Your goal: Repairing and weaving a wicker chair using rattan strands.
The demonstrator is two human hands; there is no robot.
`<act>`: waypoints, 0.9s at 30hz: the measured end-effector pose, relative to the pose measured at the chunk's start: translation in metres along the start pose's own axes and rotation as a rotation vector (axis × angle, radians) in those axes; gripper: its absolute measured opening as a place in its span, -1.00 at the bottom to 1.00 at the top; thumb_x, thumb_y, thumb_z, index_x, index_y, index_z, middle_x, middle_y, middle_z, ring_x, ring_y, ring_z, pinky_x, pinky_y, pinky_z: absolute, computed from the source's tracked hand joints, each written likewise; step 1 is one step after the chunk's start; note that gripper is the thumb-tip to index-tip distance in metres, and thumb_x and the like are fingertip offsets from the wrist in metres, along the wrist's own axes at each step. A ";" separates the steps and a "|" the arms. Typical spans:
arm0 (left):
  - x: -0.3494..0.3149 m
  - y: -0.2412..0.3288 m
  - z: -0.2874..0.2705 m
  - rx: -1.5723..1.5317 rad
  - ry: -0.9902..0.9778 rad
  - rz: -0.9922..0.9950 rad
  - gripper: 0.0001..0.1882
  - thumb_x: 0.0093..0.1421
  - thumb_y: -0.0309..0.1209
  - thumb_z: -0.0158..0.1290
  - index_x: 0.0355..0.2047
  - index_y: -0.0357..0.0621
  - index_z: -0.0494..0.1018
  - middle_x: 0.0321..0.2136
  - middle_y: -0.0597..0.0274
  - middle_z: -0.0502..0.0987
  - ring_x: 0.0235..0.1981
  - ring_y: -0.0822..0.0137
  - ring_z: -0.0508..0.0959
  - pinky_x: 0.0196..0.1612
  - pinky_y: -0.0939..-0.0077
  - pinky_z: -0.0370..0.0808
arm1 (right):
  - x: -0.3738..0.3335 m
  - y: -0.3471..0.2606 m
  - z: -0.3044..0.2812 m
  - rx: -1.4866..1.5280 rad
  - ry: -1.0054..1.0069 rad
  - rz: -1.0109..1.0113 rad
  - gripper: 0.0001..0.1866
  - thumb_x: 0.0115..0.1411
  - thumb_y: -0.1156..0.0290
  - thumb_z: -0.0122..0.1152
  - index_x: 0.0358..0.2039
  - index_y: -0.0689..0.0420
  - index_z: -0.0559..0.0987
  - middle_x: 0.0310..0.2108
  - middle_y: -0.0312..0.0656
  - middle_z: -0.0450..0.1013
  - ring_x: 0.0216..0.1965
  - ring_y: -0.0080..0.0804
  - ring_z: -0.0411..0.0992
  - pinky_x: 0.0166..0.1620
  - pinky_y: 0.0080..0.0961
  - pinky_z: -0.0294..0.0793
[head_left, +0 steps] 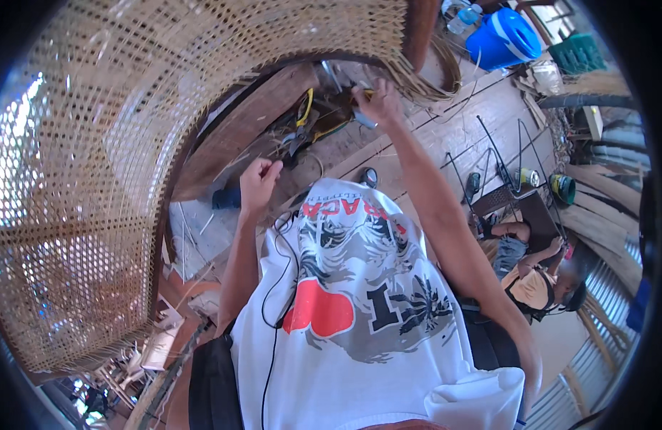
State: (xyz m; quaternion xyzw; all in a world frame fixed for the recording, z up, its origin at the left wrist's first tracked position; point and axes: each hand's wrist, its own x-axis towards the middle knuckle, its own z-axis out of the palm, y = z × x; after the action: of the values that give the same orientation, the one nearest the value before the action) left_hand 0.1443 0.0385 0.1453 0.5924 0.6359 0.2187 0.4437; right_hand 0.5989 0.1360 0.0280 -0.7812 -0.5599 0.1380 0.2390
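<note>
A large curved panel of woven cane (pixel 123 122), edged by a dark wooden frame, fills the upper left. My left hand (pixel 259 186) is closed with its thumb out, just off the panel's lower right edge, and nothing shows in it. Farther out, my right hand (pixel 381 104) reaches down with bent fingers among tools. Its fingertips are closed around something small, partly yellow, which the hand mostly hides. Yellow-and-black handled pliers (pixel 303 115) lie between my two hands, beside a wooden board (pixel 252 125). Loose cane strands (pixel 417 79) hang from the panel's edge near my right hand.
A blue cooler jug (pixel 499 39) and a green basket (pixel 577 54) stand at the far right. Thin black metal frame legs (pixel 488 154) rise on the right, near a seated person (pixel 535 283). Wood scraps (pixel 162 344) pile up at lower left.
</note>
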 end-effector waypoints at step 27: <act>0.149 -0.109 -0.033 0.472 -0.011 0.226 -0.61 0.65 -0.27 0.41 0.41 0.03 0.79 0.32 -0.03 0.81 0.38 -0.24 0.79 0.40 -0.18 0.76 | -0.390 0.058 -0.006 0.146 -0.141 0.483 -0.83 0.67 0.49 0.43 0.14 0.10 0.88 -0.17 0.03 0.77 -0.09 0.01 0.74 0.03 -0.01 0.71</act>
State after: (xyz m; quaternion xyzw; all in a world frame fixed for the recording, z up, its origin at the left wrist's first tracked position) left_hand 0.0700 0.1656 0.0291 0.7481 0.5965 0.1093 0.2695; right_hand 0.5183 -0.2476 -0.0179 -0.8615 -0.3610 0.2851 0.2151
